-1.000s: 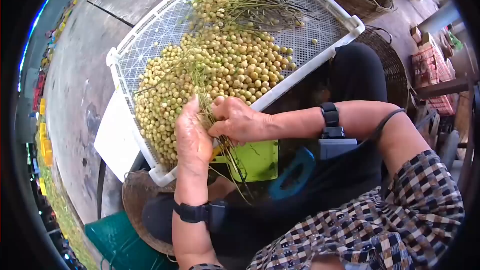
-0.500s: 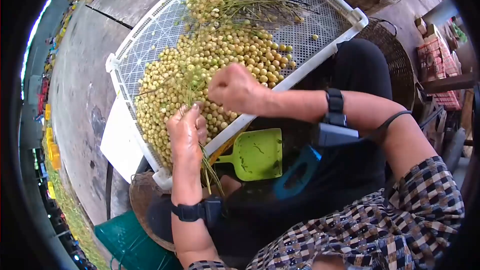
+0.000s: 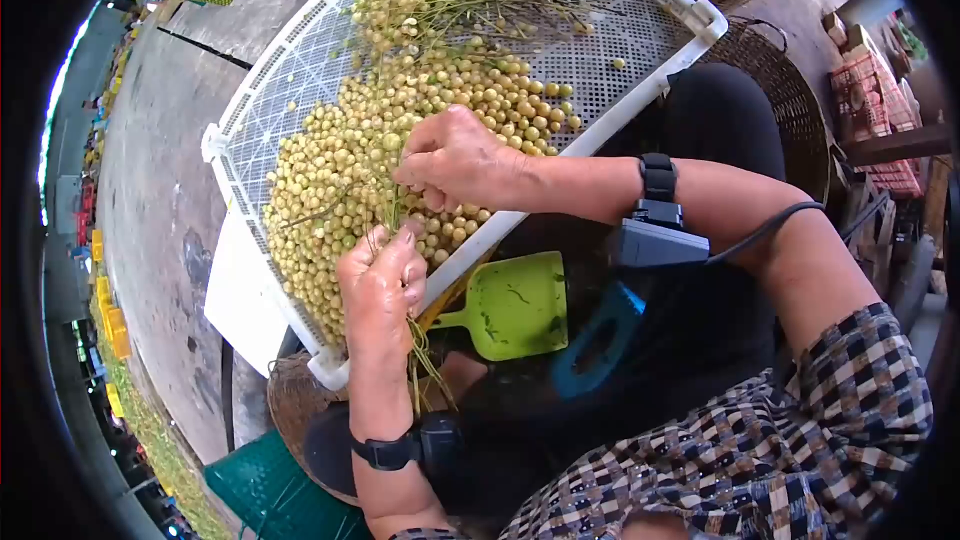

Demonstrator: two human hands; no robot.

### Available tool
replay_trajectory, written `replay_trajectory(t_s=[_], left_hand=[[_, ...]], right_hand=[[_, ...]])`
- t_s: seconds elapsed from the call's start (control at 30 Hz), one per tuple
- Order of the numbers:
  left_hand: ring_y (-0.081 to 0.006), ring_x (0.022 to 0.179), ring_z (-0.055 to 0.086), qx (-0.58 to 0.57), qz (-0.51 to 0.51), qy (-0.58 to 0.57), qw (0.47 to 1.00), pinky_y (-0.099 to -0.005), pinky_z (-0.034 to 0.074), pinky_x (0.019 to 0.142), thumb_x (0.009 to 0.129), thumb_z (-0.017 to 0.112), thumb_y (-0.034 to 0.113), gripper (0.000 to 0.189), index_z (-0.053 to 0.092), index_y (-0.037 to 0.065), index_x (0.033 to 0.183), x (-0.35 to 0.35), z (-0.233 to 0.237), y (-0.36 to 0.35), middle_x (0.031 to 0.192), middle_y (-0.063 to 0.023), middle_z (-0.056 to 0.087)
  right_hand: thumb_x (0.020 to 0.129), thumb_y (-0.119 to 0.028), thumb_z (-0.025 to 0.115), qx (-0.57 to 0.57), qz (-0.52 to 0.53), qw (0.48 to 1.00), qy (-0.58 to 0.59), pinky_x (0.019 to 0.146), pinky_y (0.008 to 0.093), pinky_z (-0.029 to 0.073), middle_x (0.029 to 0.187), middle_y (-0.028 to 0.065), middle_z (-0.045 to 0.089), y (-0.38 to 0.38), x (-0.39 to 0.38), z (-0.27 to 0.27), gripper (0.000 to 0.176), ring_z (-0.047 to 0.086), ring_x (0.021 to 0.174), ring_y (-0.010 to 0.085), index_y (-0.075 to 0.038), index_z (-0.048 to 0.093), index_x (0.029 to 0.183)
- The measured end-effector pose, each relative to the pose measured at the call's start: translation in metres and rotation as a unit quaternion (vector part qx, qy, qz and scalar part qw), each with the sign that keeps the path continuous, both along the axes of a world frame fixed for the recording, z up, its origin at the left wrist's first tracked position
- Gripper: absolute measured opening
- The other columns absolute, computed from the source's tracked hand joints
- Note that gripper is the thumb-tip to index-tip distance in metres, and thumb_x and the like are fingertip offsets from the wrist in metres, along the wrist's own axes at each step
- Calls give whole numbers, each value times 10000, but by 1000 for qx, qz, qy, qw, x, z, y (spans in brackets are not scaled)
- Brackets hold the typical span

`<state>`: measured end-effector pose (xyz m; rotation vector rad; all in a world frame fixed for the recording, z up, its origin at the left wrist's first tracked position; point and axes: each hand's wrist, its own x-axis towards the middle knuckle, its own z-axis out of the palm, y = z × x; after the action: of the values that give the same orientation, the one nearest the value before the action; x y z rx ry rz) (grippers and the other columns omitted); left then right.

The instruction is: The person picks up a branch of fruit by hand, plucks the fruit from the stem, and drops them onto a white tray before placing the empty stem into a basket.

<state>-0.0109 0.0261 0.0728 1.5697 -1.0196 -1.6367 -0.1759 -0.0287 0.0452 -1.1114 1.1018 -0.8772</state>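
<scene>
I see left hand [image 3: 383, 278] closed around thin stems [image 3: 418, 352], right hand [image 3: 458, 158] curled over yellowish fruits [image 3: 325, 200], its hold unclear, white crate rim [image 3: 628, 112] under right forearm [image 3: 585, 187], open mesh floor [image 3: 640, 42] beyond

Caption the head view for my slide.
Left hand grips thin stems, right hand close by, over round fruit in a white tray.
</scene>
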Motion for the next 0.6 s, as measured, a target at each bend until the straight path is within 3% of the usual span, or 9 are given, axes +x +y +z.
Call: replay_trajectory(t_s=[0.1, 0.13, 0.17, 0.2, 0.23, 0.33, 0.47, 0.53, 0.6], left_hand=[[-44, 403, 316, 18, -5, 38, 999, -202, 227, 363, 893, 532, 148, 158, 556, 6, 958, 5, 9, -1, 558, 43, 391], [-42, 411, 320, 23, -5, 65, 998, -198, 231, 370, 898, 522, 134, 149, 566, 1, 949, 7, 12, -1, 561, 44, 396], [-42, 411, 320, 23, -5, 65, 998, -198, 231, 370, 898, 522, 134, 149, 566, 1, 949, 7, 16, -1, 561, 44, 396], [-42, 404, 317, 27, 0, 69, 997, -204, 231, 363, 904, 517, 141, 154, 563, 2, 952, 7, 21, -1, 555, 45, 388], [-43, 397, 313, 31, 4, 72, 997, -209, 231, 356, 910, 512, 147, 159, 560, 3, 955, 7, 24, -2, 549, 46, 380], [-48, 385, 307, 35, -3, 71, 997, -216, 223, 345, 911, 515, 153, 164, 555, 1, 959, 8, 28, -5, 545, 42, 376], [-53, 373, 282, 39, -24, 63, 997, -223, 227, 344, 922, 499, 185, 192, 530, 13, 1001, 10, 29, -8, 557, 47, 380], [-54, 372, 279, 39, -25, 64, 997, -224, 226, 344, 921, 502, 188, 194, 529, 15, 1006, 12, 32, -11, 556, 48, 376], [-55, 371, 275, 36, -33, 77, 996, -223, 229, 347, 923, 501, 200, 202, 527, 22, 1015, 12, 34, -14, 556, 50, 364]], right_hand=[[806, -176, 617, -41, 40, 998, -27, 437, 249, 488, 606, 85, 606, -5, -6, -5, 221, 587, 497, 132, 33, 619, 736], [771, -119, 598, -50, 47, 997, -21, 457, 297, 489, 589, 150, 609, -6, -7, -4, 191, 593, 488, 188, 45, 606, 674], [771, -119, 598, -51, 47, 997, -21, 457, 297, 489, 589, 150, 609, -8, -6, -4, 191, 593, 488, 188, 45, 606, 674], [767, -111, 588, -204, 52, 973, 90, 483, 321, 486, 584, 166, 597, -10, -5, -6, 188, 595, 499, 214, 48, 591, 666], [764, -103, 578, -350, 54, 914, 198, 509, 345, 483, 578, 182, 584, -11, -5, -8, 186, 596, 511, 240, 50, 577, 658], [802, -88, 514, -412, 42, 883, 222, 508, 333, 450, 583, 144, 536, -9, -2, -13, 204, 593, 514, 164, 55, 502, 657], [825, -92, 505, -311, 89, 938, 125, 488, 305, 467, 641, 126, 578, -9, -13, -1, 196, 608, 531, 157, 48, 530, 689], [837, -105, 512, -103, 93, 990, -33, 478, 296, 498, 634, 132, 602, -7, -16, 11, 232, 613, 532, 186, 79, 586, 717], [849, -113, 506, -99, 94, 990, -44, 466, 277, 503, 650, 120, 601, -10, -18, 9, 245, 614, 536, 170, 85, 590, 732]])
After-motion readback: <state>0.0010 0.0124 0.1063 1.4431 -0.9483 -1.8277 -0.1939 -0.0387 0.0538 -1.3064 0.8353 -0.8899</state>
